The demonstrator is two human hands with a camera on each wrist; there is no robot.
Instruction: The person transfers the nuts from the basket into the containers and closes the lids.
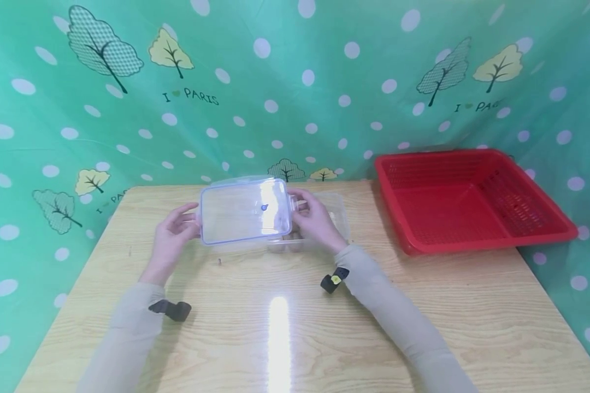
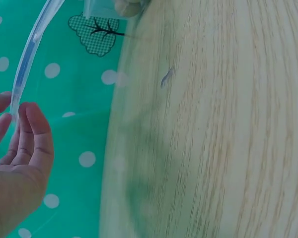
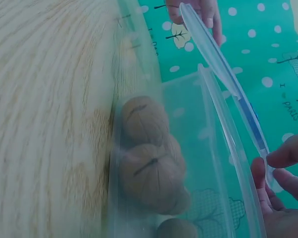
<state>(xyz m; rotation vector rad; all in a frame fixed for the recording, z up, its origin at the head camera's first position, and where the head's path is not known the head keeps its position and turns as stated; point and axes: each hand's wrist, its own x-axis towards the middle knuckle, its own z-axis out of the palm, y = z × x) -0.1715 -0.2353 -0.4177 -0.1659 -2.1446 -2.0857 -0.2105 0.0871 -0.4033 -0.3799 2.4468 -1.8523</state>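
Note:
A clear plastic lid (image 1: 231, 213) with a blue seal is held tilted above the table by both hands. My left hand (image 1: 175, 232) pinches its left end between thumb and fingers, as the left wrist view also shows. At the opposite end, my right hand (image 1: 316, 218) pinches the lid's edge (image 3: 248, 116). Behind and below the lid stands a clear plastic container (image 1: 343, 218), its top uncovered in the right wrist view. Several brown walnuts (image 3: 151, 173) with dark slits lie inside it. From the head, the lid and right hand partly hide the container.
A red plastic basket (image 1: 437, 218) stands at the right of the wooden table (image 1: 216, 338). A small dark scrap (image 1: 219, 261) lies on the tabletop in front of the lid. Behind the table hangs a green dotted cloth (image 1: 324, 98).

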